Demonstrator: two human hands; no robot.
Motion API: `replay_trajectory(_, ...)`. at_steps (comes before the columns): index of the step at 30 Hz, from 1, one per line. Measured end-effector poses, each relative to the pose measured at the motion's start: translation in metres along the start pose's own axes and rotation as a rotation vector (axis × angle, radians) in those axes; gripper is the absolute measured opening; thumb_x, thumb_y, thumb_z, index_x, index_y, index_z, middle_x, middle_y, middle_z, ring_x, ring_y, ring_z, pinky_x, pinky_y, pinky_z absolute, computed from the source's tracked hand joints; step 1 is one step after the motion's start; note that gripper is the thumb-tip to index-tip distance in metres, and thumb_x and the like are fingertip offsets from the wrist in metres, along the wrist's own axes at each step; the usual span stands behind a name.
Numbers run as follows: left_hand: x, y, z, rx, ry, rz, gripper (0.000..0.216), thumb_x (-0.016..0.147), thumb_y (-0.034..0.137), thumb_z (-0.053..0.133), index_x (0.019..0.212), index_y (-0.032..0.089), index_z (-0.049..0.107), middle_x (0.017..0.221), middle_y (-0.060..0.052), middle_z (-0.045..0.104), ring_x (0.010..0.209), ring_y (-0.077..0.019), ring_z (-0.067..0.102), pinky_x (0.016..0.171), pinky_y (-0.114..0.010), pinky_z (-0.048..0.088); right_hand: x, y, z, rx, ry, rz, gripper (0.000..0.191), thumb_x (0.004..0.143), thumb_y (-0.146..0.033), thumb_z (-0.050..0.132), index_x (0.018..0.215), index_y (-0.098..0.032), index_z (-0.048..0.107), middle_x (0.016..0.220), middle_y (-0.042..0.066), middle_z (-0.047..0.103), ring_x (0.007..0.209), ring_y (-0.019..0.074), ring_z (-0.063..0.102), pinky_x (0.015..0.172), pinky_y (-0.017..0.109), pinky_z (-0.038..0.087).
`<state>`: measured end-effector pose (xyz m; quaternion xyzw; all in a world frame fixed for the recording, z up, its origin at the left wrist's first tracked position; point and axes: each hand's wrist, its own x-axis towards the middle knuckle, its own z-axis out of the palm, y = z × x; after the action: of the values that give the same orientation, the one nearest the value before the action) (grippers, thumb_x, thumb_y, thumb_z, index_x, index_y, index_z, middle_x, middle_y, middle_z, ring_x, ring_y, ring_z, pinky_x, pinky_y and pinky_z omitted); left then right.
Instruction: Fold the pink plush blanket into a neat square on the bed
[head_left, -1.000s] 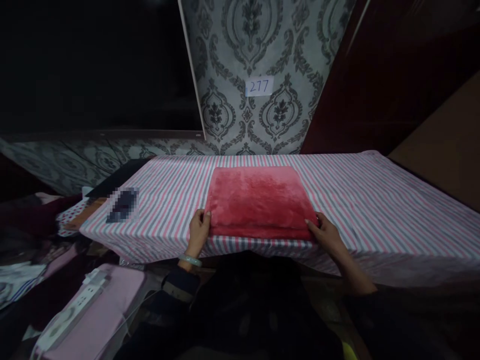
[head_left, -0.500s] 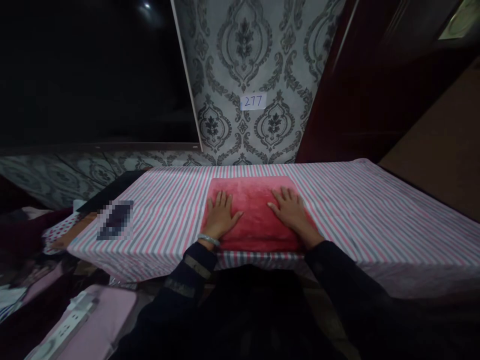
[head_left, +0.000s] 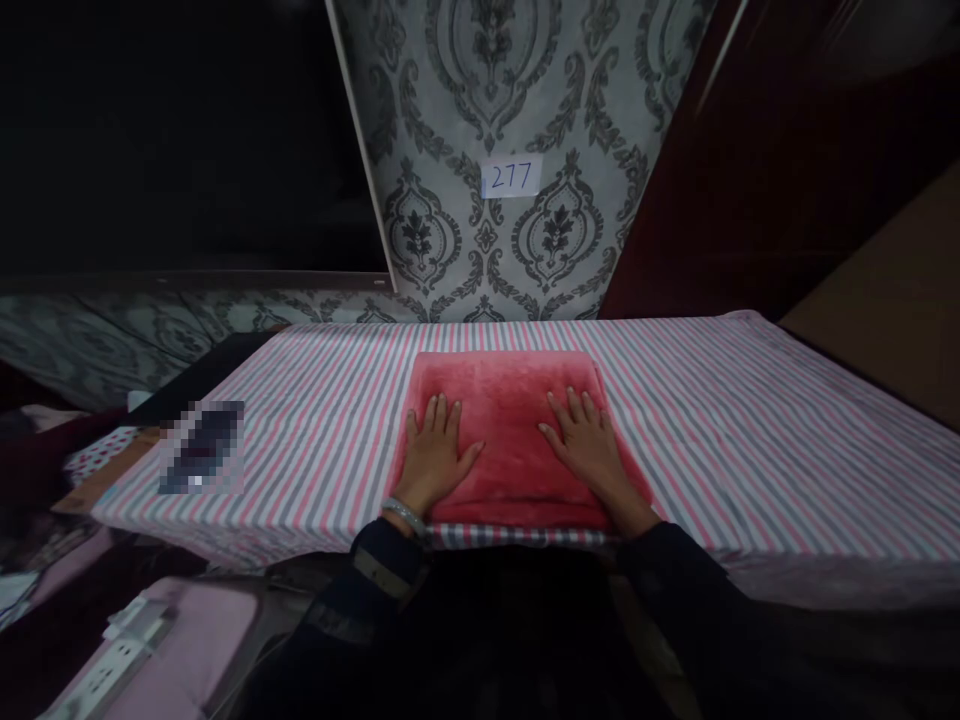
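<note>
A folded red plush cloth, perhaps a towel or small blanket, lies flat near the front edge of a table with a striped tablecloth. My left hand rests palm down on its left side, fingers spread. On the right side of the cloth, my right hand also lies flat with its fingers apart. Neither hand grips anything. A bracelet circles my left wrist.
A blurred-out dark object lies on the table's left end. A power strip rests on a pink surface at lower left. Behind the table are a large dark screen and a wall label reading 277.
The view has come slightly closer to the table. Both hands stay flat on the red cloth, with the right hand's fingers a little lower on it.
</note>
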<state>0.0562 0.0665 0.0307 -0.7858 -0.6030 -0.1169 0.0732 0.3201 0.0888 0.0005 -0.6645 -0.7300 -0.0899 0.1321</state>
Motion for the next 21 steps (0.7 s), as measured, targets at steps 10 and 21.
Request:
replay_trajectory(10,-0.001,0.005,-0.013,0.007,-0.062,-0.028,0.079,0.101,0.063,0.035,0.159,0.010,0.032,0.167,-0.020,0.026,0.157,-0.0336,0.020,0.124,-0.063,0.017,0.001,-0.003,-0.007,0.038,-0.026,0.028,0.062,0.105,-0.052,0.036,0.159,-0.022,0.039,0.165,0.015,0.031,0.151,0.0381,0.028,0.115,0.063,0.031)
replay_trajectory(21,-0.026,-0.033,-0.041,-0.013,-0.098,-0.136,0.062,0.101,0.051,0.044,0.154,0.019,0.044,0.166,-0.013,0.033,0.154,-0.0425,0.022,0.119,-0.074,0.019,0.008,-0.001,-0.015,0.091,-0.095,0.036,0.064,0.104,-0.049,0.040,0.161,-0.021,0.036,0.166,0.015,0.029,0.151,0.0379,0.028,0.118,0.062,0.029)
